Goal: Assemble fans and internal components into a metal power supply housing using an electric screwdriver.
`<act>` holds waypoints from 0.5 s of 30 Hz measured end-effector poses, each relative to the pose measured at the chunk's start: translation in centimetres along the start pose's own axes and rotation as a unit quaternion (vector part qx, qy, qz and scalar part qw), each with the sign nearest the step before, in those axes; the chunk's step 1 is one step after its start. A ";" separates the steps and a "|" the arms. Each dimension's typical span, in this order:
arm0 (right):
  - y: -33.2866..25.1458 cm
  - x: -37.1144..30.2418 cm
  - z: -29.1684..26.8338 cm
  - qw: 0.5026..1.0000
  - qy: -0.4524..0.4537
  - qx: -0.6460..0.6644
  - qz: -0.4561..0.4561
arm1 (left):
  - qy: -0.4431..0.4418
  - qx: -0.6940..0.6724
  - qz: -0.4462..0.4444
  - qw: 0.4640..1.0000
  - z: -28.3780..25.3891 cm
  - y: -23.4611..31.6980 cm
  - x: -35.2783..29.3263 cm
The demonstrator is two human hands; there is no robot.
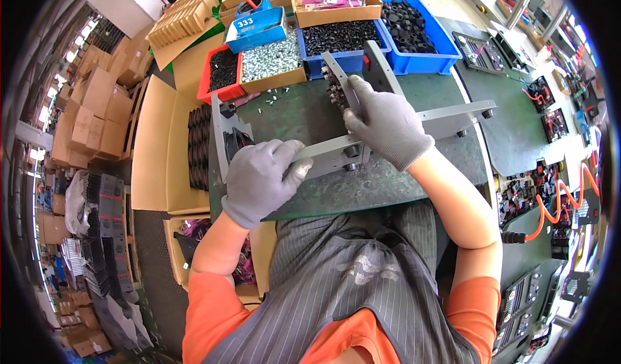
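My left hand, in a grey work glove, is closed over the near left corner of a grey sheet-metal chassis. Black round feet stick out from the chassis's near side. At its left end stands an upright panel with a black fan beside it. My right hand, gloved too, pinches an upright grey metal panel that carries small components on its left face. Its other fingers are partly hidden. Just beyond, another flat grey panel stands upright. A second footed metal piece lies to the right.
Ahead are a red bin of black screws, a carton of silvery screws, and blue bins of black parts. A few loose screws lie on the green tabletop. An open carton stands left; an orange coiled hose hangs right.
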State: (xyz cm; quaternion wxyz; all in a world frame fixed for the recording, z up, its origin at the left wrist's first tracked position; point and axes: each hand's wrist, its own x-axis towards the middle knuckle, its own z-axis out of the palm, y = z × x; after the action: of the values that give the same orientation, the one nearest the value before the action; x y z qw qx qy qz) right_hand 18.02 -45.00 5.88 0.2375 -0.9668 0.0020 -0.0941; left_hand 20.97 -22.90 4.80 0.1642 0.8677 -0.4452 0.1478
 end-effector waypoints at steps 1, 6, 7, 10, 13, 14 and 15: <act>0.0 -0.1 0.0 1.000 0.007 0.019 0.009 | 0.001 0.005 -0.002 1.000 -0.1 0.0 -0.1; 0.4 -1.0 -0.1 1.000 -0.002 0.003 0.014 | 0.011 -0.007 -0.004 1.000 0.2 -0.3 -0.4; 0.4 -1.2 -0.4 0.999 -0.021 -0.029 -0.007 | 0.006 -0.014 -0.010 1.000 0.1 -0.4 -0.5; 1.5 -0.7 -1.1 0.983 0.097 -0.127 -0.086 | 0.003 -0.023 -0.008 1.000 0.2 -0.1 -0.1; 1.0 -0.1 0.2 0.988 0.104 -0.100 -0.053 | 0.006 -0.013 -0.004 1.000 0.2 -0.3 -0.1; 1.0 0.0 1.0 0.985 0.142 -0.088 -0.052 | 0.009 -0.008 0.001 1.000 0.3 -0.4 -0.1; 1.0 0.1 1.8 0.980 0.166 -0.075 -0.077 | 0.006 -0.009 -0.001 1.000 0.3 -0.5 0.0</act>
State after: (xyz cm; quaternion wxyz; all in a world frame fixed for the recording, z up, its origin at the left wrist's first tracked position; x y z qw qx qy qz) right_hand 18.50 -45.06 3.90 0.1532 -0.9501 -0.0262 -0.2704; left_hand 21.40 -22.77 4.41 0.1751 0.8656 -0.4449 0.1490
